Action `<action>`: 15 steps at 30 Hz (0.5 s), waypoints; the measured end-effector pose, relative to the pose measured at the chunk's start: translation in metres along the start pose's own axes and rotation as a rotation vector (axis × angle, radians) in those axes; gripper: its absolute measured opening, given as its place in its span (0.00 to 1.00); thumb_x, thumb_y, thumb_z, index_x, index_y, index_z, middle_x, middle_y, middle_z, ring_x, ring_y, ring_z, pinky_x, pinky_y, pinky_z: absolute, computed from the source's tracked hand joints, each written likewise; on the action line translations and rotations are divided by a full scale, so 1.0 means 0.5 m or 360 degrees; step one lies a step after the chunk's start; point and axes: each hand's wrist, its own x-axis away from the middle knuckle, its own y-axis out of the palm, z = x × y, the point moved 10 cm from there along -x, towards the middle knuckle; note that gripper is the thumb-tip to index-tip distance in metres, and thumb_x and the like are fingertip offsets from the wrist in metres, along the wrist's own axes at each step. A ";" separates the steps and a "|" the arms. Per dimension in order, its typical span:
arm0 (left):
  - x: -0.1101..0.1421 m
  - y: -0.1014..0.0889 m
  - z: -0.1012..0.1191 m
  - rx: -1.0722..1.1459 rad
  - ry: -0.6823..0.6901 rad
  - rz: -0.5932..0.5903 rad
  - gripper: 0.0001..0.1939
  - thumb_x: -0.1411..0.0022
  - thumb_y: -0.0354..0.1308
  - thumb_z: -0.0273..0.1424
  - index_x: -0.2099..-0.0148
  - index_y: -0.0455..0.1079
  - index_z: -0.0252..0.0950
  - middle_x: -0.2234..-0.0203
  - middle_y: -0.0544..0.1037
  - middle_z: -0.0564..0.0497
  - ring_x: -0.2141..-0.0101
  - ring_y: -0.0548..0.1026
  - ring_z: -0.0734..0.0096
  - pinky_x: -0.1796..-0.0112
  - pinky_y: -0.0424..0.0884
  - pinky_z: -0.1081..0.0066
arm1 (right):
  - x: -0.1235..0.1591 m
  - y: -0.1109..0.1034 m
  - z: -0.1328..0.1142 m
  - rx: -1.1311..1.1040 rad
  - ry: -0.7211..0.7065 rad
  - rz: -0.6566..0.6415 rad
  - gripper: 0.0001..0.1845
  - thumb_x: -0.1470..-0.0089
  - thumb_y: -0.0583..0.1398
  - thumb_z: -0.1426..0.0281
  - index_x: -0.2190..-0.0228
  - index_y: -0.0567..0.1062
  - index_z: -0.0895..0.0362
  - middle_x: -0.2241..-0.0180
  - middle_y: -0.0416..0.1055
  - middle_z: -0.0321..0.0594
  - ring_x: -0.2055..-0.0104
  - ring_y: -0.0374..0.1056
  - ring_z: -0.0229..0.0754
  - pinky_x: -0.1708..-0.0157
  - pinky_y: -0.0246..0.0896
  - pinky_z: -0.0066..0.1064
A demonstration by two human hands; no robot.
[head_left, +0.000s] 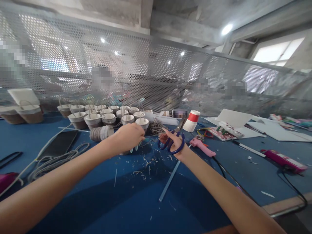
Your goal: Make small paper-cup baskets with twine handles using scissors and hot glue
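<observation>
My right hand (175, 143) has its fingers through the dark blue handles of a pair of scissors (179, 126). The blades point up and away from me. My left hand (129, 138) is closed, back of the hand up, low over the table in front of the small pots. Small pale bits show just below its fingers, but what it grips is hidden. Beside that hand lies a cord-wrapped roll (98, 133) with a pale end. Several small white-rimmed pots (94, 122) with cord handles stand in rows behind. A tangle of brown cord (156, 126) lies between the hands.
A pink glue gun (202, 147) with a black cable and a clear glue stick (169, 182) lie near my right arm. Red and white paper cups (191, 122) stand behind. Left are a black phone (58, 144) and coiled grey cord (60, 162). Clippings litter the blue table (117, 208).
</observation>
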 end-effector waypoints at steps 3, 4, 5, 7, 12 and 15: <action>0.013 -0.051 -0.042 0.0083 -0.0161 0.0093 0.10 0.43 0.51 0.28 0.74 0.71 0.32 0.75 0.74 0.47 0.72 0.70 0.67 0.69 0.61 0.71 | -0.001 -0.025 -0.006 0.0511 -0.0021 0.0166 0.13 0.48 0.58 0.62 0.78 0.69 0.58 0.79 0.72 0.37 0.77 0.70 0.37 0.72 0.70 0.31; 0.020 -0.065 -0.059 0.0158 -0.0243 0.0087 0.11 0.44 0.51 0.28 0.76 0.70 0.32 0.78 0.74 0.48 0.75 0.70 0.70 0.71 0.60 0.72 | -0.004 -0.035 -0.009 0.0691 -0.0028 0.0217 0.14 0.47 0.56 0.61 0.78 0.68 0.57 0.80 0.71 0.38 0.77 0.70 0.38 0.73 0.70 0.32; 0.028 -0.079 -0.076 0.0246 -0.0340 0.0092 0.13 0.43 0.49 0.28 0.78 0.69 0.32 0.81 0.73 0.50 0.77 0.69 0.72 0.72 0.60 0.73 | -0.007 -0.044 -0.011 0.0837 -0.0031 0.0254 0.14 0.47 0.56 0.61 0.77 0.69 0.58 0.81 0.71 0.38 0.78 0.70 0.39 0.74 0.70 0.33; 0.041 -0.108 -0.092 0.0350 -0.0412 0.0169 0.14 0.43 0.48 0.28 0.79 0.67 0.33 0.82 0.73 0.51 0.79 0.69 0.73 0.74 0.59 0.74 | -0.016 -0.061 -0.012 0.1015 -0.0023 0.0288 0.13 0.48 0.57 0.62 0.74 0.70 0.59 0.80 0.71 0.40 0.77 0.70 0.41 0.76 0.69 0.33; 0.057 -0.142 -0.113 0.0596 -0.0500 0.0431 0.12 0.45 0.50 0.32 0.76 0.70 0.36 0.81 0.75 0.53 0.80 0.70 0.74 0.75 0.61 0.76 | -0.033 -0.106 -0.048 0.1661 -0.0031 0.0413 0.13 0.45 0.55 0.65 0.64 0.71 0.63 0.69 0.73 0.47 0.68 0.71 0.43 0.71 0.67 0.32; 0.056 -0.142 -0.107 0.0663 -0.0477 0.0456 0.14 0.44 0.49 0.33 0.76 0.71 0.35 0.79 0.76 0.51 0.79 0.71 0.74 0.75 0.63 0.75 | -0.038 -0.126 -0.081 0.2132 -0.0029 0.0458 0.16 0.44 0.56 0.65 0.57 0.69 0.62 0.59 0.69 0.47 0.60 0.68 0.43 0.62 0.65 0.36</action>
